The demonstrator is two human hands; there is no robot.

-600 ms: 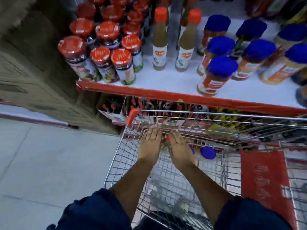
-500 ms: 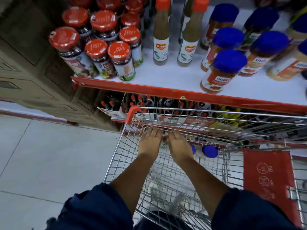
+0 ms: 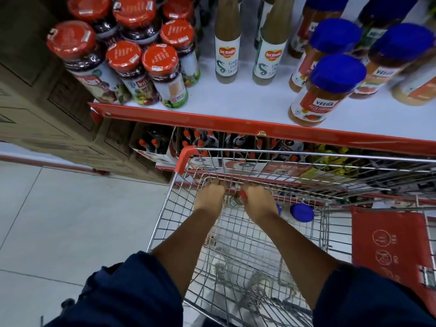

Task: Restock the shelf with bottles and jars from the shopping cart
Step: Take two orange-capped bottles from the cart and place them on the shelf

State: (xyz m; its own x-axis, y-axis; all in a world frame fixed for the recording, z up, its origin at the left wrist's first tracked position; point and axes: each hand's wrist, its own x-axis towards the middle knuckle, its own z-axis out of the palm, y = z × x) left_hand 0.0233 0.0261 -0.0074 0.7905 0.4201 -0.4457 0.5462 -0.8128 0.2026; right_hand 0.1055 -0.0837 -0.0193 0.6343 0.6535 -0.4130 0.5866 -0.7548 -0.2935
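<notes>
Both of my hands reach down to the far end of the wire shopping cart point(image 3: 165, 208). My left hand point(image 3: 210, 197) has its fingers curled downward, and what it touches is hidden. My right hand point(image 3: 259, 201) is closed around a red-capped bottle point(image 3: 244, 194), of which only the cap and a bit of glass show between the hands. A blue-lidded jar point(image 3: 302, 212) lies in the cart just right of my right hand. Above, the white shelf with a red edge point(image 3: 236, 121) holds red-lidded jars point(image 3: 160, 67), green chilli sauce bottles point(image 3: 226, 53) and blue-lidded jars point(image 3: 330, 86).
A lower shelf behind the cart's front holds small red-capped bottles point(image 3: 151, 145) in cartons. A brown wooden panel point(image 3: 35, 102) stands left of the shelf. The cart's red child-seat flap point(image 3: 389, 244) is at the right. Grey floor tiles point(image 3: 70, 220) lie to the left.
My fingers, stretched out before, have curled down around something at the cart's far end. The view has shifted closer to the shelf; the hands stay in the same spot.
</notes>
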